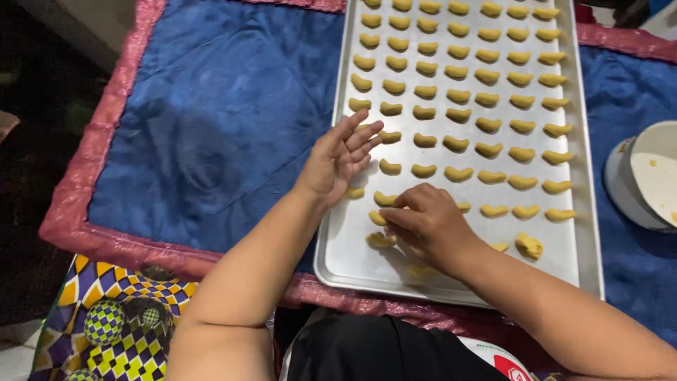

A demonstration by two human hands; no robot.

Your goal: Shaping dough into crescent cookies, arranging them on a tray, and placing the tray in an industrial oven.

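Observation:
A long metal baking tray (pixel 338 254) lies on a blue cloth and carries several rows of small yellow crescent dough pieces (pixel 458 173). My left hand (pixel 340 156) rests over the tray's left rim with its fingers spread, holding nothing. My right hand (pixel 425 222) hovers low over the tray's near rows, fingers curled with the tips at a dough piece (pixel 379 218) on the left. Whether it grips that piece is unclear. A rougher lump of dough (pixel 529 245) sits at the near right of the tray.
The blue cloth (pixel 218 120) with a pink border covers the surface to the left. A white bowl (pixel 652 176) stands at the right edge. A patterned purple and yellow fabric (pixel 106 317) lies at the near left. Dark clothing (pixel 367 349) is below.

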